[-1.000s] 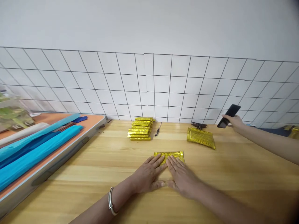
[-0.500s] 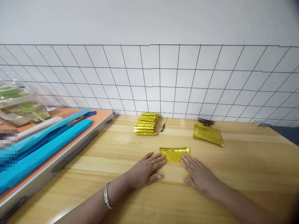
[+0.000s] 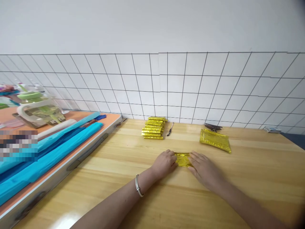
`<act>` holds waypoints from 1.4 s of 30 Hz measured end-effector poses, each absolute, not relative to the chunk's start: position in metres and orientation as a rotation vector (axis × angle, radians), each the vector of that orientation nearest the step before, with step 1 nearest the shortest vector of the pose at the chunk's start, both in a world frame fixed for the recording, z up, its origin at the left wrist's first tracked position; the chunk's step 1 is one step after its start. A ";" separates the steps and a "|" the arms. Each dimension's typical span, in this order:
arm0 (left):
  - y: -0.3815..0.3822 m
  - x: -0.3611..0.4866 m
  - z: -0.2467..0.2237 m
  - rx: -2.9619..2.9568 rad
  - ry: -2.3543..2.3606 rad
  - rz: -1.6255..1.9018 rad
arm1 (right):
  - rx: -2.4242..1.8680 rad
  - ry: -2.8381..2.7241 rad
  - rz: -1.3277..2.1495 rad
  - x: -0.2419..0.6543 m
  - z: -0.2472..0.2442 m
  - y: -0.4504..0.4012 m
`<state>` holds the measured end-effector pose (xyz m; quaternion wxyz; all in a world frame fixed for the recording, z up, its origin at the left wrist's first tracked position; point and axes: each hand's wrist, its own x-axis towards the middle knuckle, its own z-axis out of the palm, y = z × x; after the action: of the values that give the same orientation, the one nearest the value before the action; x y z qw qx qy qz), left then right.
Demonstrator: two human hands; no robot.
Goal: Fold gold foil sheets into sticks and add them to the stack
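A small gold foil sheet [image 3: 183, 160] lies on the wooden table in front of me, a crease running along its far edge. The fingers of my left hand [image 3: 164, 163] are curled and closed on its left end; the fingertips are hidden. At the right end my right hand [image 3: 205, 168] rests with fingers stretched over the foil and its thumb apart near the close edge. Behind stands a pile of narrow folded gold foil strips [image 3: 153, 128]. A flat stack of gold foil sheets [image 3: 215, 140] lies further right.
A pen [image 3: 170, 129] lies beside the pile. A dark hair claw clip [image 3: 213, 127] is behind the flat stack, and a small flat box [image 3: 272, 129] near the wall. On the left, a raised orange surface [image 3: 114, 118] carries blue rolls [image 3: 71, 149] and a clear jug [image 3: 43, 109].
My left hand has gone from lying flat to curled fingers on the foil's left end. My right hand has shifted slightly along the right end. The whole view has shifted a little.
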<state>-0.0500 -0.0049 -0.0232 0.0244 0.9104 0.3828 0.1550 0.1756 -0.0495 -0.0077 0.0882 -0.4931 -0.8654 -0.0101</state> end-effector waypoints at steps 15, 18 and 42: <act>-0.004 -0.064 -0.039 2.857 1.040 0.368 | -1.394 -2.652 0.099 0.162 -0.045 -0.031; -0.002 -0.064 -0.039 2.860 1.056 0.391 | -1.445 -2.621 0.106 0.169 -0.046 -0.027; -0.017 -0.050 -0.027 3.136 0.875 0.335 | -1.444 -2.629 0.000 0.172 -0.045 -0.023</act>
<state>-0.0502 -0.0172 -0.0271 -0.0657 0.9561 0.2668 0.1022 0.1720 -0.0231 -0.0448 0.0710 -0.4803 -0.8742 -0.0001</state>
